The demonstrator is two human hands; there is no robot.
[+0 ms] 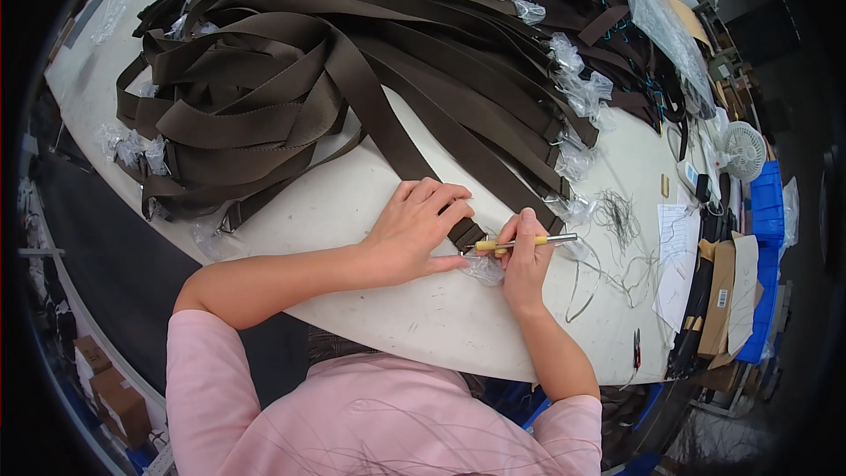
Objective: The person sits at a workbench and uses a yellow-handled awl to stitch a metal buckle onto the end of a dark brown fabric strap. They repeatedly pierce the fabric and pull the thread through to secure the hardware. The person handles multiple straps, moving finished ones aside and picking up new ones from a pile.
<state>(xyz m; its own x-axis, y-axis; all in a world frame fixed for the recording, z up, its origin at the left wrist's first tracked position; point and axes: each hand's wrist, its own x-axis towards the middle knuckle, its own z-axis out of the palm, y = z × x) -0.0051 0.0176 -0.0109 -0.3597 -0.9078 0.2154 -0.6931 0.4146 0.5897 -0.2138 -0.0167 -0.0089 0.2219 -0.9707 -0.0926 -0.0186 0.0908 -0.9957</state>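
"Fingers of the right hand (527, 271): what are they gripping?"
"They're closed around a slim yellow-and-metal tool (559, 239), held nearly level."
"And the left hand (418, 227)?"
"Loosely bent and spread, thumb apart, with the fingertips over a dark brown strap (395, 139) near its end."
"Where does that strap lie?"
"On the white table (388, 322), running down from a heap of similar straps (251, 130), its end between the two hands, just beside some clear plastic (483, 271)."
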